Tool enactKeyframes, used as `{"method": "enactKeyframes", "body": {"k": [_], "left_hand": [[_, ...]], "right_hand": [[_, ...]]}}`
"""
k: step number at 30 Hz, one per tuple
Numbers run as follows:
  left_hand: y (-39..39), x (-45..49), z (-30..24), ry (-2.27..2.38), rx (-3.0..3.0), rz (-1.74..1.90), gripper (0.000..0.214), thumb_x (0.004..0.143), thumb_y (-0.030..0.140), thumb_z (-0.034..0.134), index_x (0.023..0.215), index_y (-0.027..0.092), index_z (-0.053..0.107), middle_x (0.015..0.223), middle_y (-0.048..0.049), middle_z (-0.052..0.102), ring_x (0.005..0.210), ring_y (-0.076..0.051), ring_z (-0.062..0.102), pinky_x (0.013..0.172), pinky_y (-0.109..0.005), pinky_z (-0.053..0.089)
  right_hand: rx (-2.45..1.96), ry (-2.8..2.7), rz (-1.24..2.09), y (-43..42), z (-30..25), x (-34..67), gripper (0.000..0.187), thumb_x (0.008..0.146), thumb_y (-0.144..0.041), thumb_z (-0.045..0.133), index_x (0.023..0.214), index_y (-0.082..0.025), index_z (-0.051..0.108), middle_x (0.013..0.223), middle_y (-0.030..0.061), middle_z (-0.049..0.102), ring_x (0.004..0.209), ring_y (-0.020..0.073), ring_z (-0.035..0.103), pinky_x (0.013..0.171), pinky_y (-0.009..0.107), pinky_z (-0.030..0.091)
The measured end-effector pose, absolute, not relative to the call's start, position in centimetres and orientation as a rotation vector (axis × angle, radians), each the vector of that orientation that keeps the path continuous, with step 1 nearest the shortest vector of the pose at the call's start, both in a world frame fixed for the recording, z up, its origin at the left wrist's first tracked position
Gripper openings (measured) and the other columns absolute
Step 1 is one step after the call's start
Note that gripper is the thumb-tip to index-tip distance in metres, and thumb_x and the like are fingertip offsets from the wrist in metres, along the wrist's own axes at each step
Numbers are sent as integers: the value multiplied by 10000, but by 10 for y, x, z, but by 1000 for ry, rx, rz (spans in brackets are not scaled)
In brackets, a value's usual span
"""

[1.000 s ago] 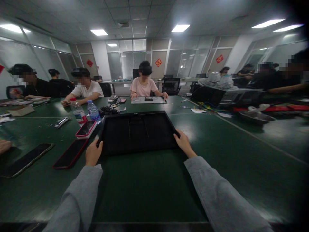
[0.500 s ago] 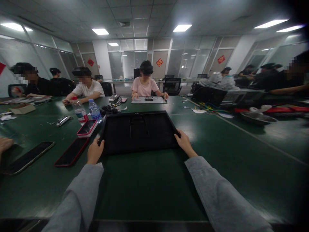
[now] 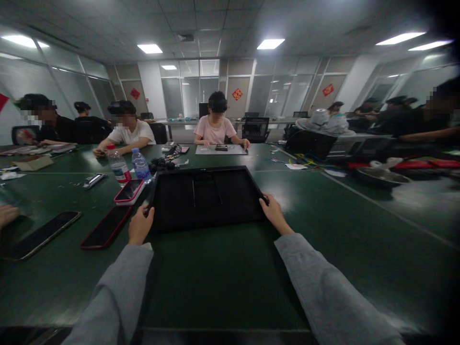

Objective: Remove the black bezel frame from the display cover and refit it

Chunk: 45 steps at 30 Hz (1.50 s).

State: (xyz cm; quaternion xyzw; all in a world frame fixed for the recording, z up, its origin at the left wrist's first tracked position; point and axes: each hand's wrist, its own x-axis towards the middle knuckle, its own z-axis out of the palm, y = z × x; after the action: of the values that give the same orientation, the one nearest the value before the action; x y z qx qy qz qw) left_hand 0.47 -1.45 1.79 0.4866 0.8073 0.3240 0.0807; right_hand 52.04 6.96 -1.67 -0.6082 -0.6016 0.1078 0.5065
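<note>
"So, where's the risk?"
"Left hand (image 3: 141, 226) and right hand (image 3: 273, 214) grip the black panel (image 3: 208, 211) between them; sliding it left could knock the pink-edged phone (image 3: 128, 191) just beyond the left fingers."

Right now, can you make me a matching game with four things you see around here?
Things:
1. framed panel
2. left plastic bottle's cap
3. right plastic bottle's cap
4. long right sleeve

Clues:
A. blue
B. held between the left hand and the right hand
C. grey
D. red

Pairs: 1-B, 2-D, 3-A, 4-C
</note>
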Motion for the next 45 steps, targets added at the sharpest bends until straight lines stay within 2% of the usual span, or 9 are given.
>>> {"method": "enactKeyframes", "body": {"k": [6,15,22,31,35,38,41,45], "left_hand": [[-19,7,23,2431,1433,909,557,928,586,414,1298,214,600,1166,-156,711,1100,-344,657,908,-456,490],[-22,11,26,2481,1476,850,543,934,589,394,1298,238,592,1181,-152,710,1082,-356,659,895,-478,488],[-16,5,23,2419,1402,971,548,916,612,436,1259,230,628,1192,-128,707,1120,-349,639,935,-466,476],[-12,-4,13,2383,1505,1170,433,938,467,479,1183,165,670,1144,-139,696,1036,-270,649,913,-388,490],[-17,1,13,2528,1722,1190,371,945,302,457,1245,189,645,1246,-135,651,1170,-300,571,958,-449,456],[-23,12,16,2550,1977,1199,421,920,174,447,1309,213,605,1357,-117,599,1264,-287,504,1040,-478,387],[-23,21,18,2478,2120,1194,429,932,177,437,1332,203,587,1401,-114,574,1295,-275,485,1081,-476,350],[-16,25,14,2344,2171,1144,414,948,238,441,1332,208,591,1415,-100,570,1325,-283,469,1080,-469,370]], "right_hand": [[-1515,-1410,215,72,-20,523,460,845,-522,523,1123,-176,642,1020,139,717,954,287,670,879,476,529],[-1544,-1412,217,75,-25,524,435,856,-475,485,1133,-170,626,1091,157,706,1017,297,664,917,482,516],[-1537,-1438,264,74,-23,523,432,858,-483,471,1140,-181,598,1083,158,704,987,299,669,905,484,518],[-1616,-1435,320,66,-28,517,494,859,-462,437,1228,-155,552,1159,173,673,1051,308,645,945,493,488],[-1594,-1454,289,53,-33,509,523,872,-479,423,1270,-156,525,1165,176,662,1054,309,639,938,491,489],[-1566,-1461,307,50,-33,507,519,868,-492,429,1256,-162,529,1153,169,665,1042,303,645,941,486,490],[-1548,-1450,314,57,-30,509,504,862,-498,433,1226,-168,545,1154,169,666,1065,306,639,956,491,485],[-1521,-1465,320,75,-24,515,491,853,-512,449,1189,-174,570,1138,162,673,1081,307,633,971,495,478]]}}
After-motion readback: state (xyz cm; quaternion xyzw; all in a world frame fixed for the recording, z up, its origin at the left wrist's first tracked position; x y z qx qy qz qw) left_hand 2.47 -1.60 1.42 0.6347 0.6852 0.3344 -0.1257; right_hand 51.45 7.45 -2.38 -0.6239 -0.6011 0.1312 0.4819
